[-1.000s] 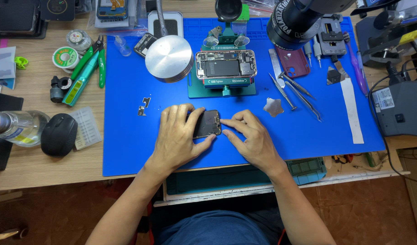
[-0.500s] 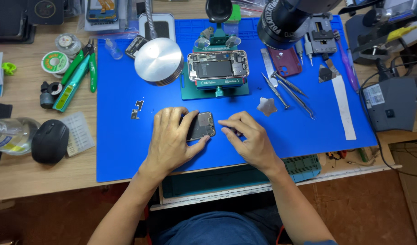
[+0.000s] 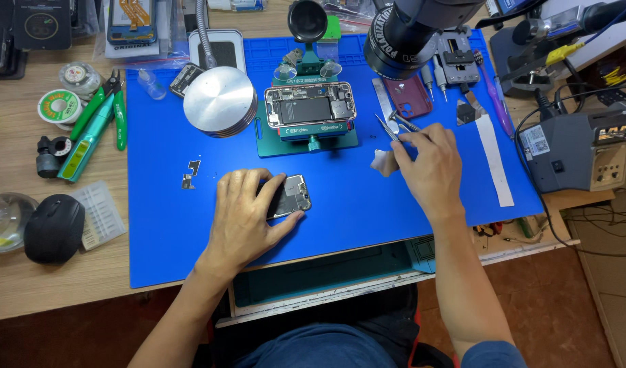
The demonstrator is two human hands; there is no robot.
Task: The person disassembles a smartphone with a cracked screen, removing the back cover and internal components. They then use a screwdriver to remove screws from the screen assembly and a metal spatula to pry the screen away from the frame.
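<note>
My left hand [image 3: 248, 215] lies flat on the blue work mat [image 3: 163, 232] and grips a small phone circuit board [image 3: 296, 196] between thumb and fingers. To the right, my right hand [image 3: 429, 167] has its fingertips pinched on a pair of metal tweezers [image 3: 392, 127] lying on the mat. A small pale pad [image 3: 382, 162] sits just left of that hand. Behind both hands, an opened phone [image 3: 309, 109] is clamped face-up in a green holder [image 3: 306, 144].
A round metal disc [image 3: 221, 101] stands left of the holder, and a black microscope lens [image 3: 408, 34] hangs above right. Small metal brackets [image 3: 190, 174], green-handled cutters [image 3: 88, 136], solder reels [image 3: 59, 105], a black mouse [image 3: 54, 228] and a grey soldering station [image 3: 579, 146] surround the mat.
My right hand has left the circuit board and moved right and away from me to the tweezers. My left hand stays on the board.
</note>
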